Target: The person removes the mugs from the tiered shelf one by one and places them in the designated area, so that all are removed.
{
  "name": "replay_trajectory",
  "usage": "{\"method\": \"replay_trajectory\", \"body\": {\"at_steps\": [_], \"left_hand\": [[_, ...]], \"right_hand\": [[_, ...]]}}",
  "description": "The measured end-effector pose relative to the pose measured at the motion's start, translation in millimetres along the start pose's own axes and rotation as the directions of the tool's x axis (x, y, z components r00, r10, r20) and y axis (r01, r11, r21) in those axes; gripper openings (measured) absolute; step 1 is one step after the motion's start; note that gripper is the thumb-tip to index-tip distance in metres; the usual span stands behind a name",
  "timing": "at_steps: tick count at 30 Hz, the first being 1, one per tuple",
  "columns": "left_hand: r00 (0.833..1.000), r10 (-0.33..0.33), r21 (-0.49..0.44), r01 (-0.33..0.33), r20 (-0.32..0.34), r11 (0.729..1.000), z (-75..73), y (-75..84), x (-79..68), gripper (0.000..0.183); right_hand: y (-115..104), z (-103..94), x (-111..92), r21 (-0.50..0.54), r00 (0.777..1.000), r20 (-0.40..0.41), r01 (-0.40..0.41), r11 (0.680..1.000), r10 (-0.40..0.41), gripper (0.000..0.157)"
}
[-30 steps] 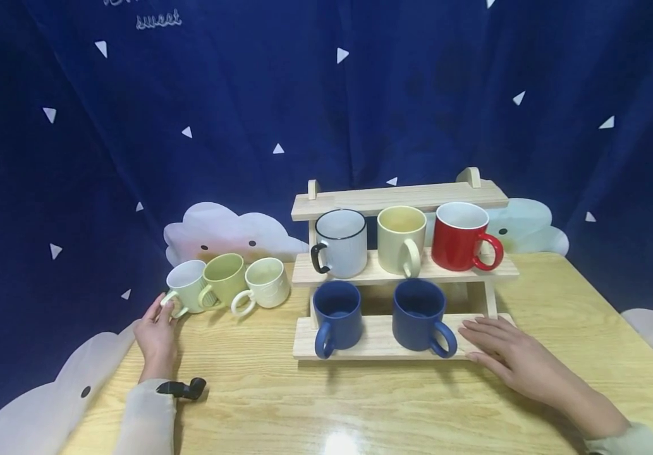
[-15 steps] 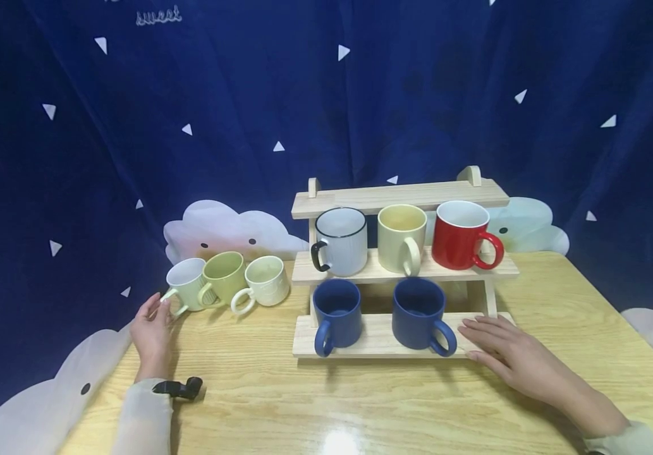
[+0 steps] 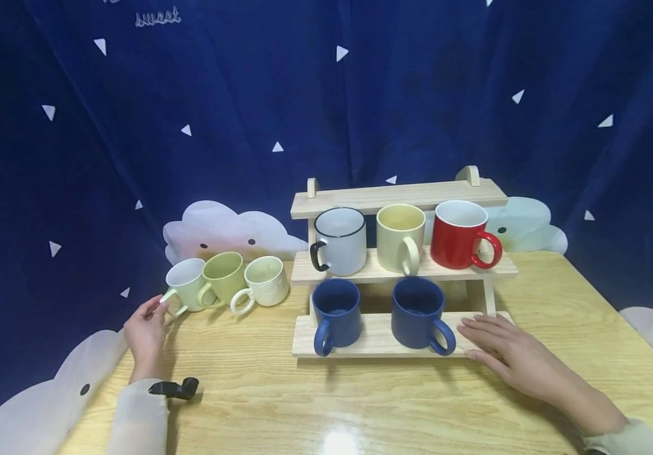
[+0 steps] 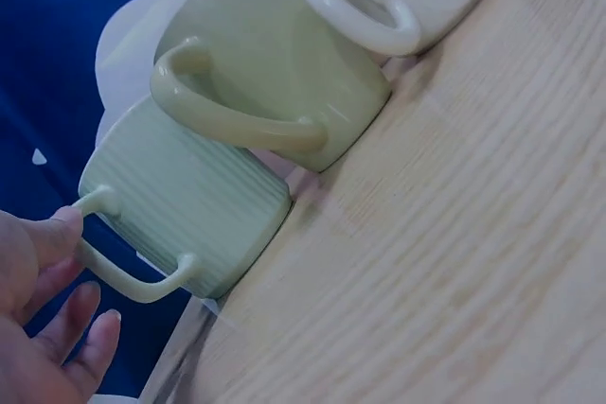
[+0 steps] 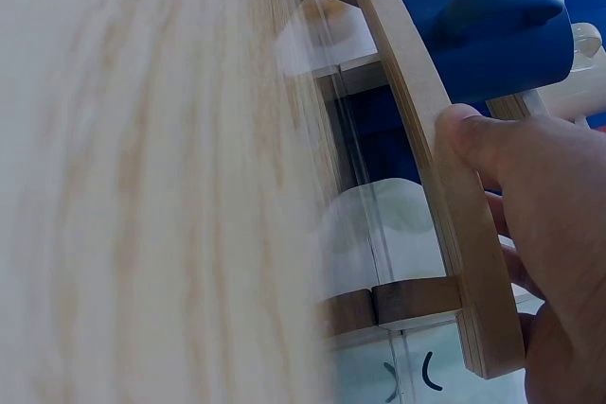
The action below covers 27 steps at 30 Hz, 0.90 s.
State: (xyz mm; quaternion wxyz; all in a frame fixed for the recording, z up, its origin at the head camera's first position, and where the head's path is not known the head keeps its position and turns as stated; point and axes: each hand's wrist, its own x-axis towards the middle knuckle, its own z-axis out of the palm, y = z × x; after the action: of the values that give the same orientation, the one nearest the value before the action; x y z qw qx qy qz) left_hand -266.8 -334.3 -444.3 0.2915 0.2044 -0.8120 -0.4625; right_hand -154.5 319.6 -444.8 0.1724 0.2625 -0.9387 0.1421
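At the left end of a row of three mugs stands a pale green ribbed mug [image 4: 194, 196]. My left hand [image 3: 146, 330] pinches its handle near the top with thumb and forefinger, while the other fingers hang loosely curled below. Touching or close beside it is an olive-green mug [image 3: 225, 278], then a cream mug [image 3: 267, 282] with a ring handle. My right hand [image 3: 511, 351] rests with fairly straight fingers on the right end of the wooden rack's bottom shelf [image 3: 374, 338], its thumb against the front edge. Beside it on that shelf is a dark blue mug [image 3: 417, 316].
Another blue mug [image 3: 337, 314] shares the bottom shelf. On the middle shelf stand a white mug [image 3: 346, 246] with a black rim, a pale yellow mug [image 3: 394, 237] and a red mug [image 3: 454, 237]. A bare top shelf [image 3: 400, 197] runs above. Behind the table hangs a blue curtain [image 3: 235, 82].
My left hand and wrist have shifted slightly left, with the fingers still at the ribbed mug's handle. The mugs and my right hand stay where they were.
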Motion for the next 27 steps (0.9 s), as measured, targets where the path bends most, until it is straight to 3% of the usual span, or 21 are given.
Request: {"method": "replay_trajectory", "body": {"at_steps": [6, 14, 27], "left_hand": [[1.000, -0.022, -0.025, 0.022, -0.012, 0.999, -2.2, -3.7, 2.1, 0.032], [1.000, -0.019, 0.017, 0.019, -0.009, 1.000, -3.4, -8.2, 5.3, 0.033], [0.999, 0.031, 0.108, -0.034, 0.031, 0.994, 3.1, -9.6, 7.9, 0.034]], "right_hand": [[0, 1.0, 0, 0.004, 1.000, 0.003, -0.002, 1.000, 0.002, 0.043], [-1, 0.1, 1, 0.007, 1.000, 0.001, -0.003, 1.000, 0.003, 0.044], [-3, -1.0, 0, 0.002, 1.000, 0.014, -0.025, 1.000, 0.025, 0.044]]}}
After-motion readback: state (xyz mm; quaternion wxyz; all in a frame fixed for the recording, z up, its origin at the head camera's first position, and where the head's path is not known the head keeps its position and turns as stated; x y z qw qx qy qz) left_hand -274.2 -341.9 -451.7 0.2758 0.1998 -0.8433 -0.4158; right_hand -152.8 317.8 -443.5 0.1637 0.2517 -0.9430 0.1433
